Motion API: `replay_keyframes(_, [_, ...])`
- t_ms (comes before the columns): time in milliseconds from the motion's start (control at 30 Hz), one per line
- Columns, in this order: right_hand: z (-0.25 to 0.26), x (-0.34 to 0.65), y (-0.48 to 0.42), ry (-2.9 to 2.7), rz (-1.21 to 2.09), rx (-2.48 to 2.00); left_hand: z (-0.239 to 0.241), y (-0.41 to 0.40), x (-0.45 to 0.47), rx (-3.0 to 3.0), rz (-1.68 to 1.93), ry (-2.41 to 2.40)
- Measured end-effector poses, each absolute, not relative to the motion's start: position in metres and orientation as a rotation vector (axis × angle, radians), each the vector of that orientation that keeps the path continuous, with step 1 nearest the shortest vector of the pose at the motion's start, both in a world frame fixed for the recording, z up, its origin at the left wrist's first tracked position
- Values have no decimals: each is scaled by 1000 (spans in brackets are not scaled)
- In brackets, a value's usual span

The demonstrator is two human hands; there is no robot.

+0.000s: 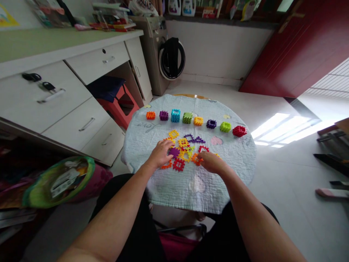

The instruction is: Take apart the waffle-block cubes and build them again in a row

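A small round table covered by a pale blue cloth (169, 189) stands in front of me. Along its far side runs a row of several assembled plastic cubes, from an orange cube (150, 115) on the left to a red cube (239, 131) on the right. In the middle lies a pile of flat interlocking tiles (183, 145) in yellow, purple, red and orange. My left hand (160, 153) rests on the pile, fingers touching a purple tile (173, 151). My right hand (211, 162) pinches an orange tile (196, 159) at the pile's right edge.
A white desk with drawers (68, 105) stands to the left, with a red stool (120, 105) under it. A washing machine (163, 54) is behind, and a dark red door (300, 47) at the right. A colourful bag (60, 182) lies on the floor at the left.
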State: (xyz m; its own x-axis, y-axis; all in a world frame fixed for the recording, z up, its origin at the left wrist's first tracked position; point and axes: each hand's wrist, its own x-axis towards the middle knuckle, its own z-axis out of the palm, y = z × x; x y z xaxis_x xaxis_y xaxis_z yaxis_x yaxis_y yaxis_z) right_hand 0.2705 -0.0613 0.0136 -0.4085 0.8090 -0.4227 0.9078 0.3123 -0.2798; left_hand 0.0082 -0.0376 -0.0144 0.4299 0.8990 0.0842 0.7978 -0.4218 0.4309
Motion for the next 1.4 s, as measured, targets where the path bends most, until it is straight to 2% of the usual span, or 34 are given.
replay_keyframes(300, [16, 284, -61, 2322, -687, 1705, -37, -39, 18, 2412, 211, 1600])
replay_keyframes(467, [16, 284, -60, 2423, -765, 1727, -27, -38, 22, 2415, 422, 1604])
replay_keyframes(600, [19, 269, -62, 2604, -919, 1869, -13, -42, 32, 2335, 641, 1397])
replay_keyframes(833, [7, 227, -72, 3025, -991, 1804, -8, -50, 45, 2019, 737, 1256])
replay_keyframes(1133, [10, 225, -69, 2882, -1026, 1799, -1, -52, 37, 2055, 497, 1209])
replay_keyframes(1400, [14, 222, -67, 2885, -1207, 1823, 4, -53, 30, 2233, 493, 1230])
